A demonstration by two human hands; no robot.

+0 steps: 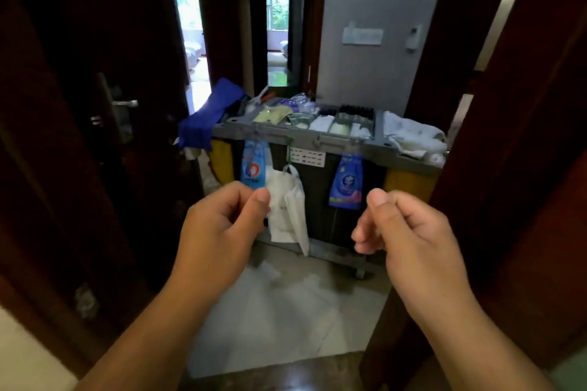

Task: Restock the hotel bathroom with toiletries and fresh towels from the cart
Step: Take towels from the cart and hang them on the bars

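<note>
Head view: cart (346,140) at 12 o'clock in the doorway, white towels (409,136) heaped at its 2 o'clock end, small toiletries (298,111) in the top tray; print on two hanging blue pouches (346,181) and a white label (307,157) too blurred to read. Left hand (219,225) at 7 o'clock, fingers curled in, thumb against a white plastic bag (290,216), can't tell if pinching. Right hand (409,232) at 5 o'clock, loosely curled, empty.

Grey matt plastic cart (336,140), white cloth towels (413,136), glossy plastic pouches (346,181), dark polished wood door (63,136).
</note>
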